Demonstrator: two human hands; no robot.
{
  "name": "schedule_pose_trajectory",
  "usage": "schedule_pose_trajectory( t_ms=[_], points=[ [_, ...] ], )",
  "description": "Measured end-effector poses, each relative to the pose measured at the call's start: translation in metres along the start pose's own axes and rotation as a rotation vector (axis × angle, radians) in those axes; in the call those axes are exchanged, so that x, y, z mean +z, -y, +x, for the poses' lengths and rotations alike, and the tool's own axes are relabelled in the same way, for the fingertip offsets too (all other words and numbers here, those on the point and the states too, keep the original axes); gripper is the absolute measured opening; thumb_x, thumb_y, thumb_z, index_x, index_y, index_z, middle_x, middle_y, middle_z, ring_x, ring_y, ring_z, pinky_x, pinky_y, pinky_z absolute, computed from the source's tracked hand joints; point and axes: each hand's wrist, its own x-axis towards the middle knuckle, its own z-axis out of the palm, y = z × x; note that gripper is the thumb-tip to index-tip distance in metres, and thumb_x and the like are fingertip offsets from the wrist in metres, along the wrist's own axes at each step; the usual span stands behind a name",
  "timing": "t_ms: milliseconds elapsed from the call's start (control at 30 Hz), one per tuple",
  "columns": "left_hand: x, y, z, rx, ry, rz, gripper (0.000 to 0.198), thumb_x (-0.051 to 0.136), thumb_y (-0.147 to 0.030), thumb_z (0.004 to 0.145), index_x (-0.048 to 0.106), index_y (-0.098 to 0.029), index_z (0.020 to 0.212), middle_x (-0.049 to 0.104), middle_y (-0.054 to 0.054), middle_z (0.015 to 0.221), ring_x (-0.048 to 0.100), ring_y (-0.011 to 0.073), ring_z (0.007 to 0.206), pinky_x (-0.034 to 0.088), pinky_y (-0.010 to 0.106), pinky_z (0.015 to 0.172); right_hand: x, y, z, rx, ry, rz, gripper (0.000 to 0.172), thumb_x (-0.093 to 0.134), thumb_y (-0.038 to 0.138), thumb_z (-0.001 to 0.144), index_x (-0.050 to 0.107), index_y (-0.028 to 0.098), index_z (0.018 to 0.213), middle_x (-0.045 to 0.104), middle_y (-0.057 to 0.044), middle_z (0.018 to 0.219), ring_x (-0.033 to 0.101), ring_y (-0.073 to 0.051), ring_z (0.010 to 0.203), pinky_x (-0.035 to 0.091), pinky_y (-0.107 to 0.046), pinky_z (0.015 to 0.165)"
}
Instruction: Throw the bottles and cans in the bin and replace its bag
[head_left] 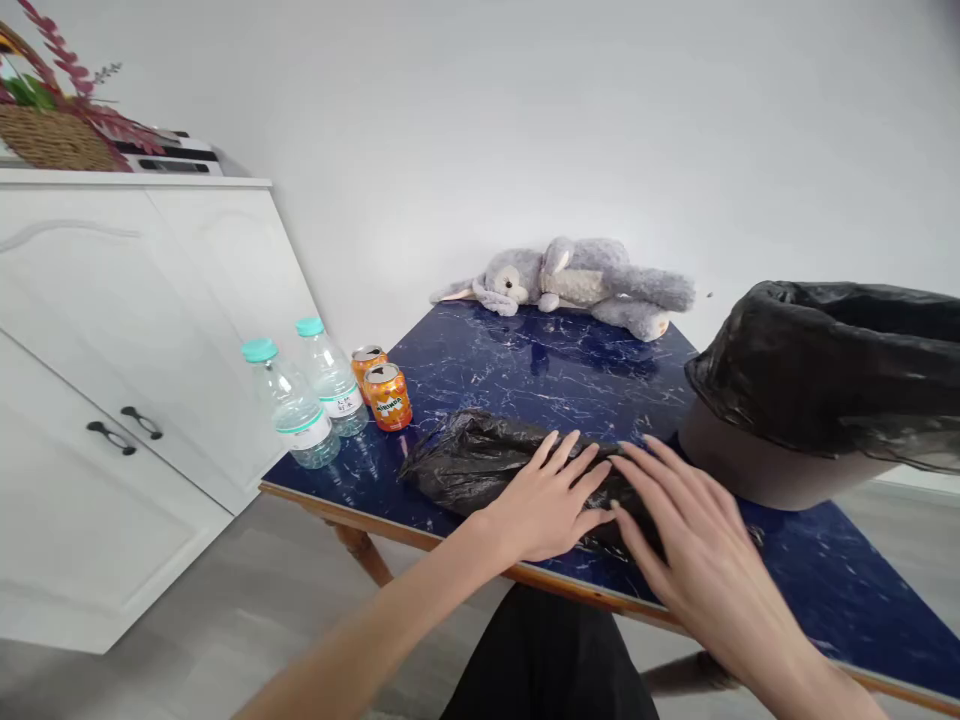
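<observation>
A crumpled black plastic bag (465,458) lies on the dark blue marbled table (540,375) near its front edge. My left hand (551,500) rests flat on the bag's right part, fingers stretched out and slightly apart. My right hand (686,535) lies beside it, also flat with fingers extended, pressing on the same bag. Neither hand grips anything. Just right of my hands stands a bin (757,465) lined with a black bag (832,355) folded over its rim.
Two water bottles (300,410) with teal caps and two orange cans (386,395) stand at the table's left corner. A grey plush toy (577,285) lies at the far edge by the wall. A white cabinet (112,380) stands to the left, bearing a wicker basket (52,135).
</observation>
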Motion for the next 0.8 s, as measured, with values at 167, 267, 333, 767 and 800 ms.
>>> schedule_pose_trajectory(
  t_ms=[167, 267, 333, 767, 800],
  points=[
    [0.014, 0.018, 0.005, -0.060, 0.099, -0.092, 0.068, 0.031, -0.050, 0.113, 0.038, -0.007, 0.166, 0.036, 0.015, 0.174, 0.016, 0.0363, 0.166, 0.014, 0.055, 0.135, 0.056, -0.019, 0.000, -0.004, 0.203, -0.087, 0.063, 0.020, 0.044, 0.113, 0.044, 0.018, 0.165, 0.041, -0.014, 0.171, 0.027, -0.039, 0.163, 0.019, -0.070, 0.129],
    [0.017, 0.042, -0.005, -0.157, 0.134, -0.180, 0.067, 0.026, -0.057, 0.113, 0.040, -0.019, 0.167, 0.032, 0.007, 0.176, 0.019, 0.0341, 0.166, 0.015, 0.057, 0.135, 0.078, -0.045, -0.004, 0.099, 0.296, -0.101, 0.068, 0.016, 0.053, 0.112, 0.048, 0.020, 0.163, 0.042, -0.013, 0.170, 0.031, -0.038, 0.161, 0.022, -0.069, 0.128],
    [0.016, 0.060, -0.015, -0.198, 0.137, -0.191, 0.063, 0.025, -0.057, 0.114, 0.041, -0.027, 0.167, 0.030, 0.003, 0.177, 0.017, 0.0314, 0.167, 0.013, 0.057, 0.135, 0.082, -0.059, -0.008, 0.106, 0.337, -0.074, 0.070, 0.017, 0.056, 0.112, 0.046, 0.023, 0.165, 0.041, -0.011, 0.172, 0.031, -0.037, 0.161, 0.025, -0.066, 0.129],
    [-0.006, 0.105, -0.059, -0.200, 0.077, -0.206, 0.057, 0.035, -0.044, 0.115, 0.030, -0.025, 0.169, 0.036, 0.008, 0.175, 0.027, 0.0261, 0.164, 0.025, 0.048, 0.134, 0.065, -0.100, -0.047, 0.082, 0.321, 0.037, 0.065, 0.022, 0.055, 0.113, 0.026, 0.029, 0.172, 0.028, -0.004, 0.177, 0.027, -0.028, 0.164, 0.031, -0.057, 0.132],
    [-0.008, 0.105, -0.061, -0.200, 0.042, -0.222, 0.060, 0.037, -0.044, 0.115, 0.025, -0.024, 0.170, 0.037, 0.009, 0.175, 0.032, 0.0253, 0.163, 0.031, 0.046, 0.132, 0.059, -0.099, -0.052, 0.050, 0.312, 0.052, 0.063, 0.023, 0.052, 0.114, 0.024, 0.031, 0.173, 0.028, -0.003, 0.177, 0.027, -0.028, 0.164, 0.031, -0.058, 0.132]
  ],
)
